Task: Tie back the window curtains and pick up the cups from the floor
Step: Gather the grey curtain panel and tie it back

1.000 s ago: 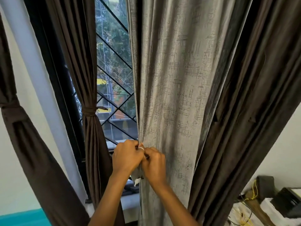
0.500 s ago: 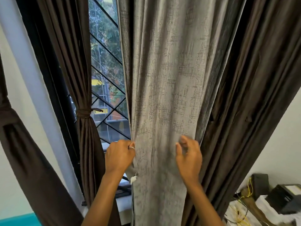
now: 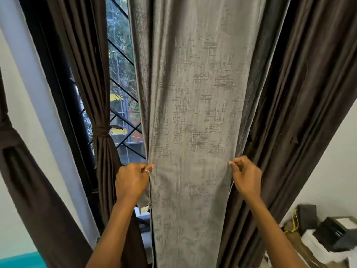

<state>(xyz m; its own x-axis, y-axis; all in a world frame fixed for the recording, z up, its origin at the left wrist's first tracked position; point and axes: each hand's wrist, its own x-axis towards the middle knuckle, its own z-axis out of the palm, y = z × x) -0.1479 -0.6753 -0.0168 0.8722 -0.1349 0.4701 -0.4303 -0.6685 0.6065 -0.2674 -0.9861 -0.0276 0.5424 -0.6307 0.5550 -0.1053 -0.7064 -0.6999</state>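
A: Entry, head view. Where is the grey curtain (image 3: 193, 113)?

B: Centre of frame. It hangs straight down in front of the window grille (image 3: 123, 120), untied. The panel is spread flat between the two hands.

A: Left hand (image 3: 131, 180)?

B: At the panel's left edge, level with the other hand. Its fingers (image 3: 150, 167) are curled and pinch the edge fabric. A ring (image 3: 147, 171) shows on one finger. A small pale tag (image 3: 144, 208) hangs from the same edge, just below the wrist.

A: Right hand (image 3: 246, 176)?

B: At the panel's right edge. Thumb and forefinger are closed on the fabric and the other fingers are curled in behind them. A dark brown curtain (image 3: 309, 113) hangs right against that edge and runs off to the right.

A: Other curtains?

B: A narrow brown curtain (image 3: 105, 171) hangs left of the grey one, gathered and bound by a tie band (image 3: 100, 130) in front of the window. A second brown drape (image 3: 29, 180) at far left is also cinched partway down, against a pale wall.

A: Anything else?

B: In the lower right corner, a black box (image 3: 340, 233) and a yellow cable (image 3: 294, 219) sit among clutter, too small to detail. There is a teal patch (image 3: 19, 260) at bottom left; cannot tell what it is.
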